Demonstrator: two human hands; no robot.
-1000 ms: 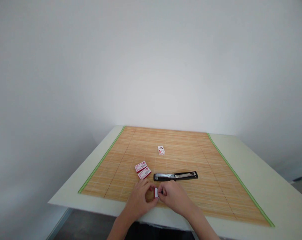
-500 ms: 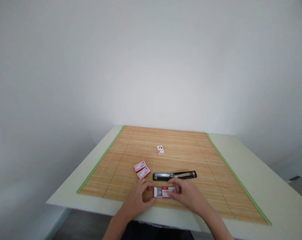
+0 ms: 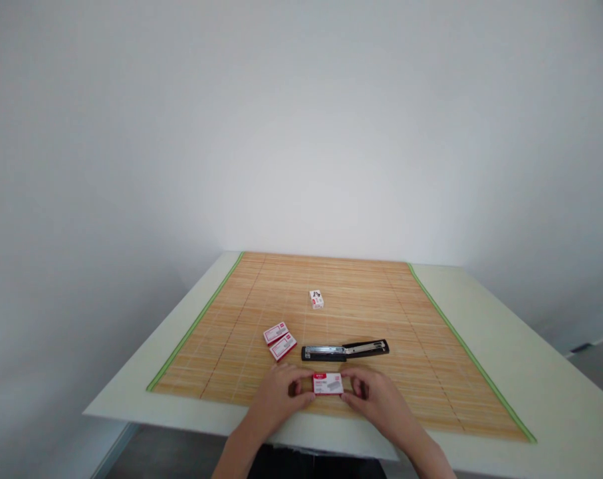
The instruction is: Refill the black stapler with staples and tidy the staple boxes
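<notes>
The staple box (image 3: 328, 384) is red and white and is held between both hands, just above the near edge of the mat (image 3: 361, 299). The left hand (image 3: 277, 398) grips its left end with the fingertips closed on it. The right hand (image 3: 379, 399) grips its right end in the same way. The box is level, with its long side running left to right and its printed top face towards the camera. Whether its underside touches the mat cannot be told.

A black stapler (image 3: 345, 349) lies just beyond the box, opened out flat, with its metal channel showing. A pair of boxes (image 3: 280, 340) in the same colours lies side by side to the left of the stapler, near the left hand. A small white box (image 3: 316, 299) stands further back, well apart from the hands.

The mat is bamboo with green edging and covers most of a pale table (image 3: 505, 359). A plain white wall (image 3: 301, 133) rises behind the table. Dark floor (image 3: 146, 456) shows below the near edge.
</notes>
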